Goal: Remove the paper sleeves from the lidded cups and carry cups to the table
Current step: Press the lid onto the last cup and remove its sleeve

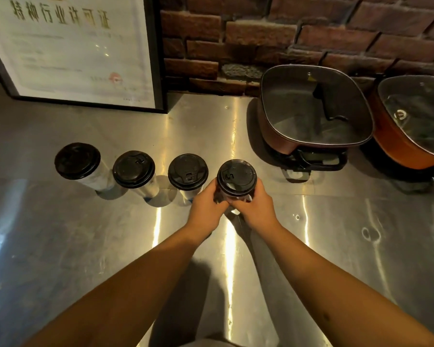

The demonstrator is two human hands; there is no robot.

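Several paper cups with black lids stand in a row on a steel counter [85,246]. The rightmost cup [236,177] is held from both sides: my left hand [207,209] wraps its left side and my right hand [256,209] wraps its right side, below the lid. My fingers cover its body, so any sleeve on it is hidden. To its left stand three more lidded cups: one [188,171] close beside my left hand, a middle one [133,169], and the far-left one [77,160]. Their pale bodies show below the lids.
Two copper-coloured square electric pots with glass lids sit at the back right, the nearer pot [316,108] and a second pot [411,121] at the frame edge. A framed certificate [80,51] leans against the brick wall [261,33] at back left.
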